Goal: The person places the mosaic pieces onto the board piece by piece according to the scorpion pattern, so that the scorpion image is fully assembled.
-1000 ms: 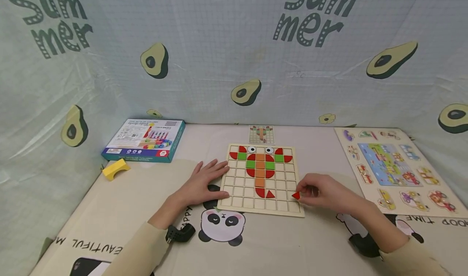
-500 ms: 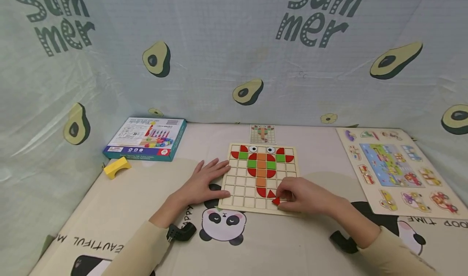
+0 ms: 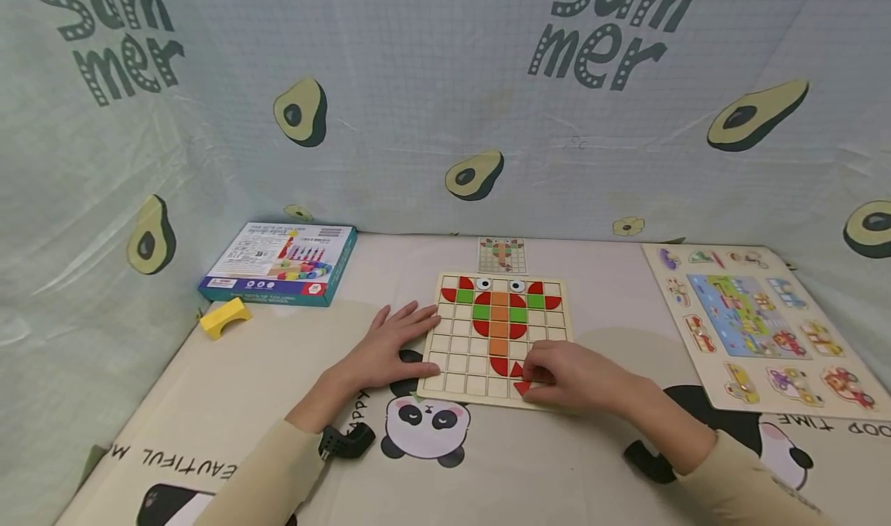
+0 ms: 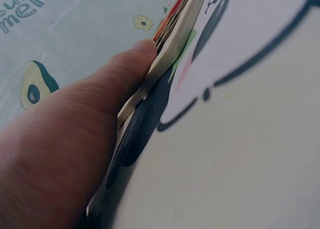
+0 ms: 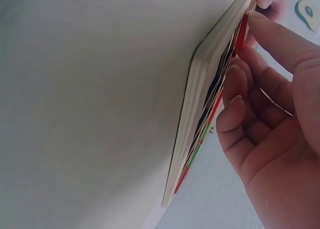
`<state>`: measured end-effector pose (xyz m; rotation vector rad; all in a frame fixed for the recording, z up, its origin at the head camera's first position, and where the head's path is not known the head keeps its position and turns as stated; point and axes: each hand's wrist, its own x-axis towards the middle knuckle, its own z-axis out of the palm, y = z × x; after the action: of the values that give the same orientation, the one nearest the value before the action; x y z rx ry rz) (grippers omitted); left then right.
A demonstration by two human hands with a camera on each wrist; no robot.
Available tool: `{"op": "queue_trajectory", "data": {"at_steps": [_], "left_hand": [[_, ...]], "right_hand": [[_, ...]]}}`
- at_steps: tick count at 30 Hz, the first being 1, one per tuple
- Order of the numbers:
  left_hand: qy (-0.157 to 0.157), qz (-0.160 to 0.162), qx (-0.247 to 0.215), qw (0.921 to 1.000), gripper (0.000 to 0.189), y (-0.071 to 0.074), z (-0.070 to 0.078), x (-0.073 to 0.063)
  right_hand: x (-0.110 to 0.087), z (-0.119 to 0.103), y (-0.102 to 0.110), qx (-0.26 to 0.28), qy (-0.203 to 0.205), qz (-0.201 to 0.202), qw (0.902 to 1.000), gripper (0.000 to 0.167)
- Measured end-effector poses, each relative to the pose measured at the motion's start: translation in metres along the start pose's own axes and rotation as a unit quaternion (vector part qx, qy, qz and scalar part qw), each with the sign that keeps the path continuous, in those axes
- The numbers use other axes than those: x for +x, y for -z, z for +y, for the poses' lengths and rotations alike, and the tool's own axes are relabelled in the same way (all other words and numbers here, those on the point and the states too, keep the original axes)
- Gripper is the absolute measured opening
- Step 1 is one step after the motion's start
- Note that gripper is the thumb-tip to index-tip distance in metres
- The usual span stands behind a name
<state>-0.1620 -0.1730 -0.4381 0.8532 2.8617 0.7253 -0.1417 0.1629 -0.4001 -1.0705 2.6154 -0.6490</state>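
Observation:
A wooden grid board point(image 3: 445, 362) lies flat in the middle of the table, bearing red, green and orange pieces and two eye pieces. My left hand point(image 3: 390, 348) rests at the board's left side with fingers spread; in the left wrist view its thumb point(image 4: 130, 64) lies on the board's edge. Over the lower right of the grid, my right hand point(image 3: 578, 375) pinches a red triangle piece point(image 3: 521, 387) between thumb and fingers. That piece shows edge-on in the right wrist view as a red tile point(image 5: 242, 33). Another red triangle point(image 3: 517, 370) sits just above it on the board.
Behind the board lies a small pattern card point(image 3: 502, 256). A boxed toy set point(image 3: 278, 263) and a yellow arch block point(image 3: 225, 318) are at the left. To the right is a wooden picture puzzle board point(image 3: 759, 333).
My right hand has carried the red triangle leftward from the board's right edge to a cell in the lower rows. The left hand stays in place; the view has shifted slightly.

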Motion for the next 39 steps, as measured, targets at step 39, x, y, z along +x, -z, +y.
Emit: {"op": "queue_trajectory", "data": {"at_steps": [39], "left_hand": [[-0.01,-0.006,-0.006,0.9999,0.082,0.001,0.002,0.0]], "right_hand": [[0.006,0.001,0.0,-0.003,0.056,-0.004,0.9984,0.008]]}}
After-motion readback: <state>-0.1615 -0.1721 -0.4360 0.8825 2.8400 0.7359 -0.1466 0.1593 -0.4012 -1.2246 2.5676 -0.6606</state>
